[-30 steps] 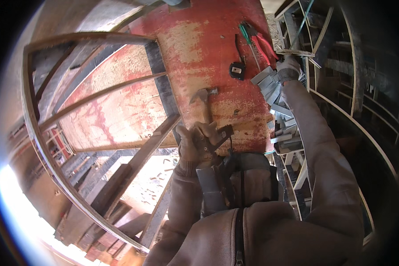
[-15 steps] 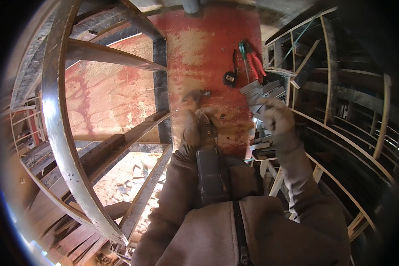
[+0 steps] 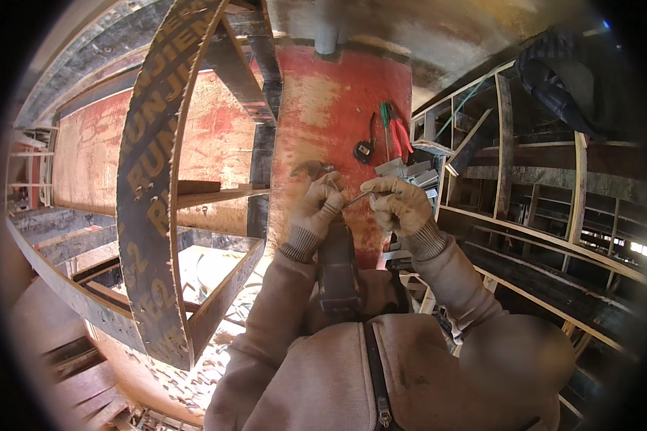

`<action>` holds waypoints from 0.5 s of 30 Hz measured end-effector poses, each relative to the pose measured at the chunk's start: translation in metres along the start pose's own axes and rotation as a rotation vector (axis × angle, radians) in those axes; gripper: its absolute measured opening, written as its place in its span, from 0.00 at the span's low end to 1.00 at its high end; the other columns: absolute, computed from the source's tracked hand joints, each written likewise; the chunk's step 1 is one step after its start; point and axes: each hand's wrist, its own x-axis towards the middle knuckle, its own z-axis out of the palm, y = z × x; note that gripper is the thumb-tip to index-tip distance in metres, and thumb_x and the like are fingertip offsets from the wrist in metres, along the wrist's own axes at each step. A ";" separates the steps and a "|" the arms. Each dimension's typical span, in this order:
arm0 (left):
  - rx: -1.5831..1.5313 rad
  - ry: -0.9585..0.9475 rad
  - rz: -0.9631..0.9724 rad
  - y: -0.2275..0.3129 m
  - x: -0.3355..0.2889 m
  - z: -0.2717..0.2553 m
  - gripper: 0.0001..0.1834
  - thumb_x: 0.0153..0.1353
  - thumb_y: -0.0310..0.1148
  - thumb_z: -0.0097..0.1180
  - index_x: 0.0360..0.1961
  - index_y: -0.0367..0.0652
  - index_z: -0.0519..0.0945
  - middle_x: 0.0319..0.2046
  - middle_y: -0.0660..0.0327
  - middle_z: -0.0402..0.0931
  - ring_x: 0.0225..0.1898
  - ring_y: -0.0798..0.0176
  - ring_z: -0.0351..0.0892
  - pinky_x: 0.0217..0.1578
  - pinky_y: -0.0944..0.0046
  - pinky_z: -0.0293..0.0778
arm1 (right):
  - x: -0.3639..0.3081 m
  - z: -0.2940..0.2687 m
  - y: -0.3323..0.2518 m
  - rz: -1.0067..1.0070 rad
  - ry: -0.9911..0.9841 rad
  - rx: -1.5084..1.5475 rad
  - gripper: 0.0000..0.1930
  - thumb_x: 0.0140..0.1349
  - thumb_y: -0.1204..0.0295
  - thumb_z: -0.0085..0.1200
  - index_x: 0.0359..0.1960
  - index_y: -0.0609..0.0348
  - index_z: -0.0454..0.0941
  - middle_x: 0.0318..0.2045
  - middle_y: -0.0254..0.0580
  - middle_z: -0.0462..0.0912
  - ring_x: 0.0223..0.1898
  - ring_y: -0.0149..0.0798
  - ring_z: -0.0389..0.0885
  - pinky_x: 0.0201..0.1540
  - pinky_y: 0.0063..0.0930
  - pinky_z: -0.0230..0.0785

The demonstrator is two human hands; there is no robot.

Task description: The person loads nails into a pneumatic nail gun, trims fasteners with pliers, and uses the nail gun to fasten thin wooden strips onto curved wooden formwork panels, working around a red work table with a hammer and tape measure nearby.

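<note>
My gloved left hand [image 3: 319,206] and gloved right hand [image 3: 401,205] meet over the red board, both closed. A short thin metal rod [image 3: 357,199] runs between their fingertips; what kind it is, I cannot make out. Below the left hand a dark power tool [image 3: 339,276] stands against my body, its upper end hidden by that hand. Just beyond the left hand lies a hammer [image 3: 310,169], partly covered. Several grey metal strips [image 3: 412,172] are piled beside and behind the right hand.
On the red board [image 3: 313,93] lie a tape measure [image 3: 364,150], red-handled pliers [image 3: 400,138] and a green-handled tool [image 3: 385,115]. A dark wooden frame [image 3: 151,172] rises at left. Wooden racking [image 3: 503,144] lines the right, with a person's dark clothing [image 3: 553,82] at upper right.
My right hand has come left from the metal strips to meet the left hand, and the thin rod now shows between them. The view has shifted, and dark clothing has appeared at upper right.
</note>
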 end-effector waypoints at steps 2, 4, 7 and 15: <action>0.075 0.009 0.120 -0.004 -0.003 0.000 0.13 0.73 0.38 0.58 0.40 0.37 0.83 0.61 0.51 0.73 0.64 0.60 0.68 0.65 0.59 0.61 | 0.002 0.004 0.002 0.004 0.018 0.000 0.14 0.66 0.79 0.56 0.53 0.67 0.79 0.27 0.28 0.76 0.19 0.19 0.66 0.20 0.14 0.55; 0.134 -0.028 0.162 -0.004 -0.006 0.000 0.13 0.73 0.37 0.58 0.37 0.38 0.83 0.61 0.49 0.73 0.66 0.57 0.66 0.65 0.57 0.60 | 0.004 0.006 0.002 0.005 0.003 -0.014 0.14 0.67 0.79 0.56 0.53 0.67 0.79 0.28 0.30 0.77 0.21 0.20 0.69 0.22 0.15 0.60; 0.055 -0.041 0.144 -0.001 -0.010 0.003 0.14 0.73 0.38 0.57 0.33 0.38 0.84 0.61 0.47 0.73 0.70 0.53 0.63 0.66 0.54 0.58 | 0.005 0.010 0.000 0.023 0.033 -0.032 0.15 0.69 0.80 0.53 0.56 0.67 0.78 0.33 0.36 0.79 0.24 0.25 0.75 0.26 0.20 0.69; -0.103 -0.037 0.133 -0.004 -0.010 0.002 0.15 0.74 0.37 0.56 0.32 0.38 0.85 0.64 0.49 0.71 0.71 0.55 0.62 0.65 0.57 0.61 | 0.014 0.021 0.002 -0.135 0.130 -0.533 0.14 0.71 0.74 0.58 0.55 0.64 0.81 0.36 0.34 0.84 0.33 0.23 0.79 0.39 0.18 0.74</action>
